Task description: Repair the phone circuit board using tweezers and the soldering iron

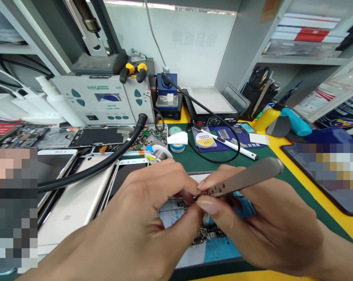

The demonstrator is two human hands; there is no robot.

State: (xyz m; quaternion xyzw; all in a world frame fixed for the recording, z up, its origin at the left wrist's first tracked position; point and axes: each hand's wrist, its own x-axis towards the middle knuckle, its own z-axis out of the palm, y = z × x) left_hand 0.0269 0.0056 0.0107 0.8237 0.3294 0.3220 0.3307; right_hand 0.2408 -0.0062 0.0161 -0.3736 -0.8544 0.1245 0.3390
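Metal tweezers [246, 175] with small holes near the grip slant across the centre, their broad end up to the right. My right hand [270, 214] is closed on them between thumb and fingers. Close against its fingertips, my left hand [153, 203] is closed in a pinch; whatever lies between its fingers is hidden, and so are the tweezer tips. Below both hands a circuit board [210, 234] lies partly covered on a blue and white surface [220, 249].
Several phones, one with a gold back [77, 203], lie at left under a thick black hose [117, 154]. Behind stand a hot-air station [106, 97] and a heating plate [214, 113]. A solder spool [158, 154], a white pen-like tool [235, 148] and a dark tablet-like slab [319, 175] surround the hands.
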